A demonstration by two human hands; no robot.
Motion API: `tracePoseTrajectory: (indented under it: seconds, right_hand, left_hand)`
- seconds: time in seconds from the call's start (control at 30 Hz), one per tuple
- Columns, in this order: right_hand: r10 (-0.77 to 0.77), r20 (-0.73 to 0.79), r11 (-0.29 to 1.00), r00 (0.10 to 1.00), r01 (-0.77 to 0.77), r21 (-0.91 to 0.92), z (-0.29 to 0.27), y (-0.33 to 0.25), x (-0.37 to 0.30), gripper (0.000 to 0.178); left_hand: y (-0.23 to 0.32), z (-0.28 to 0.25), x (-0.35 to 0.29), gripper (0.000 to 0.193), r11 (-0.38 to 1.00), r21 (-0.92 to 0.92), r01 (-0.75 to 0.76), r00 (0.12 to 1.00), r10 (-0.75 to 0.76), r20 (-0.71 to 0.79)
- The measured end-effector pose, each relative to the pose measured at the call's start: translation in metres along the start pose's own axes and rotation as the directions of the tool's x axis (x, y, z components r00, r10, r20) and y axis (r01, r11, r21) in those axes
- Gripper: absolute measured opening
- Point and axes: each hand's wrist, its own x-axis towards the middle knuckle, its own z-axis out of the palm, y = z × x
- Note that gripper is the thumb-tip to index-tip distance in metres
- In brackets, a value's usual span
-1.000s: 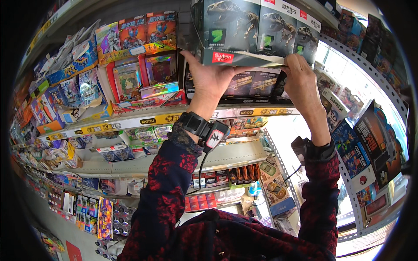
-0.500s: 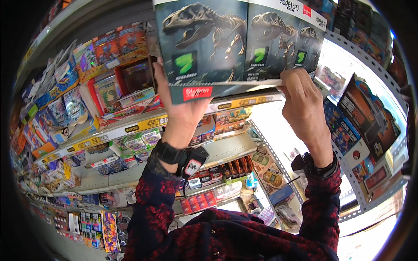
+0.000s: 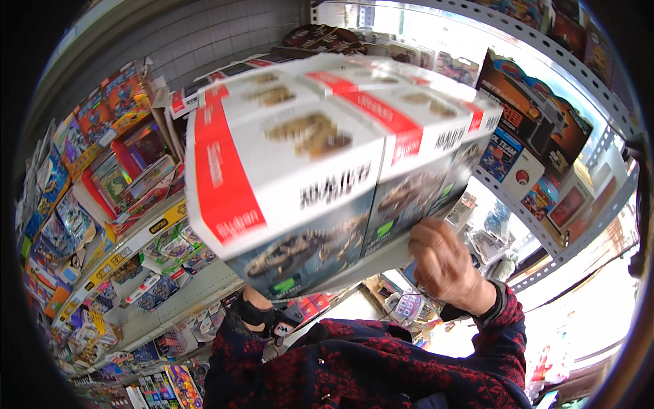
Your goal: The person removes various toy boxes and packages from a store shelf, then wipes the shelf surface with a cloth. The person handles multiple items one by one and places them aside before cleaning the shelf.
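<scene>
A display tray of white-topped toy boxes [image 3: 327, 163], with red bands and dinosaur skeleton pictures on dark fronts, is held up before me, tilted so the tops show. My right hand [image 3: 443, 266] is closed on its lower front edge near the right corner, fingers curled. My left hand [image 3: 255, 298] supports it from below at the left; only its wrist end shows, and the box hides the fingers. Dark straps circle both wrists, the left one carrying a small device [image 3: 285, 325].
Shelves of colourful card and toy packs [image 3: 102, 225] line the left. A perforated metal upright [image 3: 545, 252] and boxed toys [image 3: 524, 116] stand at the right. Behind the tray are a tiled back panel [image 3: 218, 41] and a dark round-edged package [image 3: 323, 39].
The boxes have come lower and nearer and tipped, so their tops now show. Both hands moved down with them, and the left hand has gone mostly out of sight beneath.
</scene>
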Motion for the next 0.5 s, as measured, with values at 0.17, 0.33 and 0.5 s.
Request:
tracePoseTrajectory:
  seconds: [0.17, 0.33, 0.5]
  right_hand:
    - [0.008, 0.020, 0.999, 1.000, -0.007, -0.049, 0.024, -0.012, -0.045, 0.026]
    - [0.014, 0.106, 1.000, 0.994, -0.014, 0.003, 0.063, -0.019, -0.088, 0.021]
    - [0.030, 0.151, 0.998, 0.988, -0.039, 0.058, 0.113, -0.010, -0.126, 0.019]
  left_hand:
    - [-0.033, -0.039, -0.014, 0.042, 0.995, -0.033, 0.094, 0.988, -0.097, -0.118]
    - [-0.072, -0.069, -0.014, 0.039, 0.990, -0.104, 0.098, 0.959, -0.121, -0.257]
    - [-0.121, -0.096, 0.009, 0.037, 0.980, -0.197, 0.017, 0.933, -0.087, -0.350]
